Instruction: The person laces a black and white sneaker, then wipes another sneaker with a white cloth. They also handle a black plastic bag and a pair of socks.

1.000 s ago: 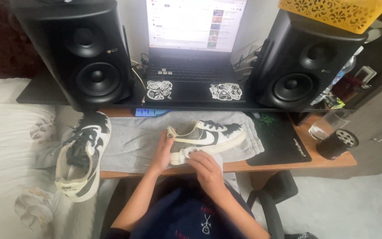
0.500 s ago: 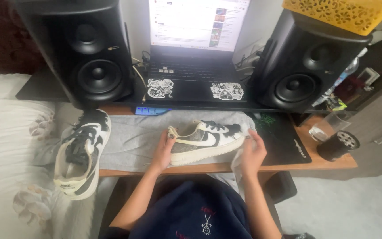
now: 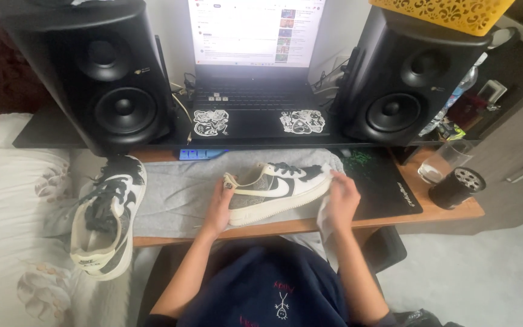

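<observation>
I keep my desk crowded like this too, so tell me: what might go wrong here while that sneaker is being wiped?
The sneaker lies near the desk's front edge, steadied at the heel by the left hand; a hard wipe from the right hand with its white cloth might push it off. The second sneaker overhangs the desk's left end and may slide off. A swinging elbow might tip the drinking glass.

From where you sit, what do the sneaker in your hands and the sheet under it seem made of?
The cream-and-black low sneaker looks like smooth leather or an imitation, going by its faint sheen and stitched panels. The grey sheet seems soft knit fabric: matte and wrinkled.
</observation>
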